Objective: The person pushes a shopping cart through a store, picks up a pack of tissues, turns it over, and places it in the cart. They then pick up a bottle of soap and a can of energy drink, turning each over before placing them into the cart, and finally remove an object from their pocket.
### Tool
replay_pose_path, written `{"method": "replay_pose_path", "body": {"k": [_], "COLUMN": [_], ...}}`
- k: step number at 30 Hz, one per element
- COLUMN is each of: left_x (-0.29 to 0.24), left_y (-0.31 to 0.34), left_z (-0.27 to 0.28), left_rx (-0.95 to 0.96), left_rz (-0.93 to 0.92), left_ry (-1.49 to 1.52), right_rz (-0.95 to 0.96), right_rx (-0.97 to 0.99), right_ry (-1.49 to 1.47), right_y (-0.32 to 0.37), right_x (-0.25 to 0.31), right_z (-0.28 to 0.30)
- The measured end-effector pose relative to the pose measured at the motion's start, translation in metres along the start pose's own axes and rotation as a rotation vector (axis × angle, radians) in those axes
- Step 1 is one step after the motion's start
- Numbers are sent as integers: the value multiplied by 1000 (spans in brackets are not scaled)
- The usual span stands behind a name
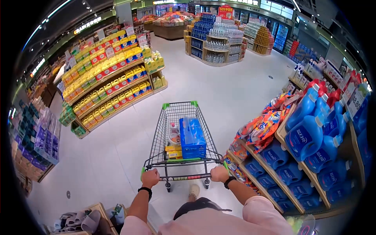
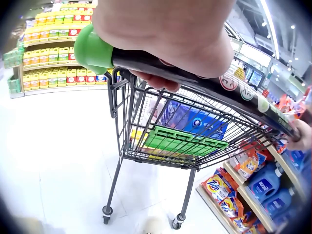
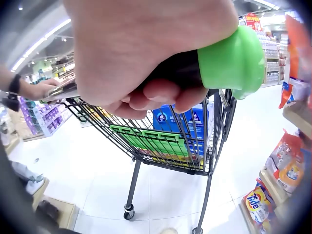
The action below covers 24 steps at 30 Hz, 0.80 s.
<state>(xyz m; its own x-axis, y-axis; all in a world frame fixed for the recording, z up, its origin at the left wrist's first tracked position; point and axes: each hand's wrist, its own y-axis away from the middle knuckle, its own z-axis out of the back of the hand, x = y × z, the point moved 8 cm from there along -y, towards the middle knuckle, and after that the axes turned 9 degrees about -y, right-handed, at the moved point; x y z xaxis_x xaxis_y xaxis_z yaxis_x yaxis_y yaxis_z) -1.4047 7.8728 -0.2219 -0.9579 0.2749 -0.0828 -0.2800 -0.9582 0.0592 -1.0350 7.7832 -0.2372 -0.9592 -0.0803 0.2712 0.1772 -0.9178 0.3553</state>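
Head view: Gripped at its handle (image 1: 184,178) by the left hand (image 1: 150,178) and right hand (image 1: 219,173), a shopping cart (image 1: 180,103) carried, just beyond them, a blue pack (image 1: 194,143) at right, yellow boxes (image 1: 173,154) near left.

Black cart (image 1: 159,133), green handle ends (image 3: 233,61)

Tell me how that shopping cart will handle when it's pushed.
The shopping cart should roll readily, since it stands on small wheels on a smooth-looking floor. Its wire basket looks like metal, so it will probably stay stiff. Tipping seems unlikely, as the blue package and the other goods sit low inside.
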Motion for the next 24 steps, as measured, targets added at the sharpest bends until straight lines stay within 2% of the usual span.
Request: {"method": "replay_pose_path", "body": {"k": [5,13,17,24], "left_x": [-2,-2,-1,-34], "left_y": [-99,-264,-359,-516], "left_z": [-3,-21,-9,-11], "left_rx": [46,-27,63,88], "left_rz": [-34,-69,-129,-234], "left_ry": [37,-57,17,-54], "right_rz": [9,-55,-95,-185], "right_rx": [35,-12,-21,-98], "right_ry": [-3,-51,-48,-73], "right_y": [-75,-194,-255,-352], "right_x": [-33,-87,-107,-179], "right_z": [31,71,101,142]}}
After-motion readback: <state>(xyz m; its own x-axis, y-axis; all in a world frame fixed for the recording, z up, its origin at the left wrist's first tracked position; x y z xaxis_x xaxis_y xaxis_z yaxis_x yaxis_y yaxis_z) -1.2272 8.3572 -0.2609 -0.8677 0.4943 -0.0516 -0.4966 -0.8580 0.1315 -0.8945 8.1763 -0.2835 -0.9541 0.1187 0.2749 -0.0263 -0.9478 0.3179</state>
